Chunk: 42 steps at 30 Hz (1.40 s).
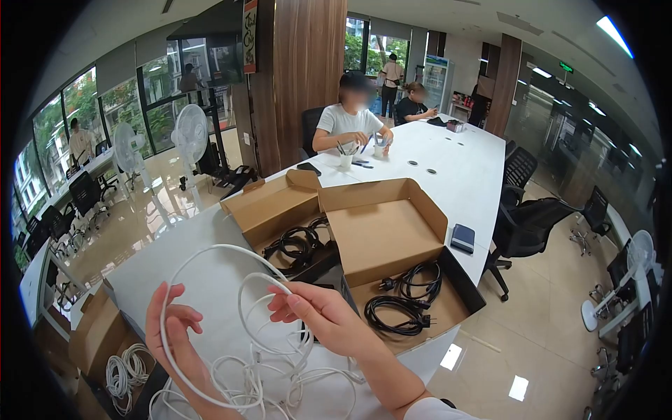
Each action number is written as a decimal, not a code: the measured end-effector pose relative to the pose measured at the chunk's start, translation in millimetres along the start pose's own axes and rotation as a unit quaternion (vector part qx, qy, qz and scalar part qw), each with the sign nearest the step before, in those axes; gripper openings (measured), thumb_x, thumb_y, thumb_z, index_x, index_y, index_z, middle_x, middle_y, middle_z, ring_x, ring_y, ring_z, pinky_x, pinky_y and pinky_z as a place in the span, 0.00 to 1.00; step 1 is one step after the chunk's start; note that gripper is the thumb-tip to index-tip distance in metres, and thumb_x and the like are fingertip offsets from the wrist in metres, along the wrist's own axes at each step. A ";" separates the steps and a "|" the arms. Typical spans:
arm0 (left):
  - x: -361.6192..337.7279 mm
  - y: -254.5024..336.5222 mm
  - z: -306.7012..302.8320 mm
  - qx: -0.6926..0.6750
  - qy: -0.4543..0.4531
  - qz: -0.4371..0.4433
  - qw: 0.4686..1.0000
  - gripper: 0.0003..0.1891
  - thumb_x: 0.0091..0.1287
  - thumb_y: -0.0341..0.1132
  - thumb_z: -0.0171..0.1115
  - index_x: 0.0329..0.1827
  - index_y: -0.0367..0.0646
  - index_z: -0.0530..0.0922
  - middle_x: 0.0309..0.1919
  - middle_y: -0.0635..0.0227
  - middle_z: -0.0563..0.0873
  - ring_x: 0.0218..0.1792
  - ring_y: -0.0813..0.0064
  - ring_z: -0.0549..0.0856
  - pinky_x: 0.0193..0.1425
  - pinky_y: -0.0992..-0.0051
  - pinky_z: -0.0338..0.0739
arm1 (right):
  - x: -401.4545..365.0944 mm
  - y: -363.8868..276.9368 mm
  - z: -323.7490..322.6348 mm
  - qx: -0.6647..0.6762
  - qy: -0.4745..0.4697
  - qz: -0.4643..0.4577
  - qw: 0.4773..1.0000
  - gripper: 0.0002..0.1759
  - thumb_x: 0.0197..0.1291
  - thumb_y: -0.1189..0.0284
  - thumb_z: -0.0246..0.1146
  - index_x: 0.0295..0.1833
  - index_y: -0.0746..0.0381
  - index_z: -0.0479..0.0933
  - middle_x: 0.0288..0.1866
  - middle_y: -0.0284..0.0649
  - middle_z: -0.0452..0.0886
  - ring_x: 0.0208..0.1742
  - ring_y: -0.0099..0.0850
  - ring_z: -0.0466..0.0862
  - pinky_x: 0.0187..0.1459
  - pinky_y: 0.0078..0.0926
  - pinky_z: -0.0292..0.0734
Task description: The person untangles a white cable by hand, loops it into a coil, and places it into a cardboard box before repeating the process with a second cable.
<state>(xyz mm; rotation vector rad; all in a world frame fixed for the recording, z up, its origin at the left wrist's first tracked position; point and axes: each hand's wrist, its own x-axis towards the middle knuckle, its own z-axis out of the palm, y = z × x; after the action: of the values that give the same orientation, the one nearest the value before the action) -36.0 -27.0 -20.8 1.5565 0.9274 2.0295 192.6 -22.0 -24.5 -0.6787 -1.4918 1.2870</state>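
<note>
A white cable (210, 250) is raised in large loose loops between my two hands. My right hand (315, 308) pinches it between thumb and fingers. My left hand (175, 332) is held up on the left with its fingers apart and slightly bent, and one big loop runs across it without a closed grip. Below, a tangle of white cable (238, 374) lies on the near part of the white table (150, 266).
An open cardboard box (392, 241) holds coiled black power cords (399, 311). Behind it, another box (273, 203) holds black cables (297, 245). A box (98, 329) at lower left contains white cable coils (126, 371). A dark notebook (463, 238) lies at right; a person (353, 119) sits across.
</note>
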 end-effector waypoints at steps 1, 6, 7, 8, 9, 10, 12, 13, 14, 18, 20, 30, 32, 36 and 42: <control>-0.1 -2.6 -3.5 -0.025 0.003 0.010 1.000 0.30 0.71 0.49 0.55 0.69 0.35 0.66 0.55 0.56 0.77 0.33 0.83 0.75 0.31 0.84 0.67 | 0.8 0.2 -0.3 -0.003 0.001 -0.004 1.000 0.21 0.75 0.68 0.47 0.65 0.69 0.69 0.50 0.41 0.80 0.50 0.28 0.83 0.53 0.24 0.77; 0.4 -1.5 -4.8 -0.074 0.057 0.057 0.994 0.34 0.72 0.50 0.52 0.72 0.35 0.60 0.59 0.57 0.74 0.33 0.83 0.73 0.31 0.86 0.66 | -0.2 3.3 2.2 0.014 0.016 -0.008 1.000 0.21 0.74 0.71 0.49 0.67 0.69 0.67 0.51 0.41 0.81 0.50 0.27 0.82 0.53 0.23 0.77; 0.8 -1.3 -5.1 -0.077 0.068 0.065 0.993 0.33 0.72 0.49 0.51 0.73 0.35 0.59 0.59 0.57 0.74 0.33 0.83 0.73 0.31 0.86 0.66 | 0.1 3.3 3.4 0.022 0.021 -0.010 0.999 0.21 0.73 0.72 0.50 0.67 0.69 0.67 0.52 0.41 0.81 0.50 0.26 0.82 0.53 0.23 0.76; 0.4 -1.2 -3.9 -0.082 0.079 0.071 0.991 0.33 0.72 0.49 0.51 0.73 0.35 0.59 0.59 0.57 0.74 0.33 0.83 0.73 0.31 0.86 0.65 | 1.1 2.6 4.4 0.030 0.027 -0.010 0.999 0.21 0.73 0.73 0.50 0.68 0.69 0.67 0.52 0.42 0.80 0.50 0.26 0.82 0.53 0.23 0.76; 0.2 0.1 -1.4 -0.091 0.094 0.066 0.989 0.33 0.73 0.49 0.50 0.73 0.35 0.58 0.59 0.58 0.74 0.33 0.83 0.72 0.32 0.85 0.65 | -0.3 2.2 3.9 0.038 0.034 -0.009 0.999 0.21 0.72 0.74 0.51 0.68 0.68 0.66 0.53 0.42 0.80 0.50 0.26 0.81 0.53 0.22 0.76; 1.1 2.3 1.1 -0.099 0.108 0.061 0.987 0.33 0.73 0.49 0.50 0.73 0.35 0.58 0.59 0.58 0.74 0.33 0.83 0.72 0.32 0.85 0.64 | -1.3 1.7 1.5 0.026 0.042 -0.008 0.999 0.21 0.72 0.74 0.52 0.68 0.68 0.66 0.53 0.42 0.80 0.51 0.25 0.81 0.54 0.22 0.75; -2.2 5.3 -2.4 -0.105 0.129 0.060 0.984 0.32 0.73 0.48 0.49 0.73 0.35 0.58 0.60 0.59 0.73 0.33 0.82 0.71 0.33 0.84 0.64 | 1.0 2.8 0.1 0.008 0.047 -0.009 0.999 0.22 0.71 0.75 0.52 0.68 0.68 0.66 0.54 0.43 0.80 0.51 0.24 0.81 0.54 0.21 0.75; -3.2 5.2 -4.3 -0.109 0.134 0.064 0.983 0.32 0.73 0.48 0.49 0.73 0.35 0.58 0.61 0.59 0.73 0.33 0.82 0.71 0.34 0.83 0.63 | 1.8 4.1 -0.2 0.010 0.062 -0.013 0.998 0.21 0.71 0.76 0.53 0.68 0.68 0.67 0.54 0.43 0.80 0.52 0.24 0.81 0.54 0.21 0.74; -2.3 4.1 -3.3 -0.120 0.137 0.070 0.981 0.32 0.74 0.48 0.49 0.73 0.35 0.59 0.61 0.60 0.73 0.32 0.82 0.71 0.34 0.83 0.63 | 4.1 4.6 -0.5 -0.009 0.068 -0.020 0.997 0.21 0.71 0.76 0.52 0.67 0.68 0.67 0.55 0.43 0.80 0.52 0.23 0.81 0.54 0.21 0.74; -6.5 -1.3 -5.2 -0.125 0.121 0.082 0.981 0.30 0.73 0.48 0.50 0.70 0.35 0.62 0.56 0.60 0.77 0.32 0.81 0.73 0.34 0.81 0.64 | 4.4 2.2 -8.0 -0.159 0.120 -0.063 0.978 0.21 0.67 0.75 0.57 0.64 0.69 0.69 0.60 0.47 0.75 0.57 0.33 0.78 0.55 0.24 0.74; -10.7 -8.3 -11.4 -0.129 0.077 0.081 0.985 0.28 0.73 0.48 0.51 0.68 0.35 0.65 0.52 0.60 0.80 0.32 0.79 0.75 0.34 0.80 0.65 | 4.9 -2.4 -3.8 -0.299 0.152 -0.112 0.935 0.22 0.65 0.73 0.60 0.62 0.70 0.70 0.62 0.52 0.72 0.62 0.43 0.75 0.59 0.32 0.72; -14.3 6.6 18.8 -0.041 -0.192 0.025 0.980 0.26 0.66 0.54 0.60 0.48 0.35 0.82 0.32 0.58 0.85 0.24 0.72 0.83 0.30 0.76 0.73 | 2.8 -3.6 -0.4 -0.166 0.004 -0.086 0.982 0.26 0.63 0.72 0.62 0.65 0.67 0.68 0.50 0.45 0.76 0.50 0.33 0.76 0.53 0.28 0.71; -16.0 13.5 27.7 -0.048 -0.147 -0.041 0.987 0.30 0.65 0.55 0.61 0.54 0.33 0.78 0.30 0.59 0.85 0.24 0.73 0.83 0.29 0.77 0.74 | 1.7 -4.3 -4.9 -0.090 0.002 -0.036 0.995 0.19 0.65 0.73 0.60 0.60 0.68 0.72 0.38 0.37 0.76 0.39 0.23 0.75 0.42 0.21 0.71; -12.1 20.0 25.4 -0.022 -0.218 -0.152 0.964 0.38 0.64 0.58 0.62 0.64 0.32 0.69 0.24 0.58 0.85 0.22 0.74 0.83 0.28 0.78 0.75 | -0.5 -8.2 -2.1 0.044 0.055 -0.017 0.997 0.11 0.72 0.72 0.53 0.50 0.67 0.77 0.24 0.25 0.67 0.26 0.12 0.62 0.26 0.12 0.58; -17.8 16.3 10.9 -0.193 -0.309 -0.252 0.897 0.34 0.67 0.51 0.62 0.66 0.32 0.67 0.22 0.56 0.84 0.21 0.74 0.83 0.28 0.77 0.76 | -0.4 -5.7 -12.9 0.193 0.175 -0.095 0.961 0.11 0.74 0.69 0.51 0.48 0.64 0.76 0.22 0.22 0.64 0.21 0.10 0.58 0.20 0.13 0.52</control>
<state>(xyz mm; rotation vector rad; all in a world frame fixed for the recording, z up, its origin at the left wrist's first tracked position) -19.4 -47.6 -19.5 1.4072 0.5489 1.1510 205.7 -19.0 -20.3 -0.4636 -0.9576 1.1915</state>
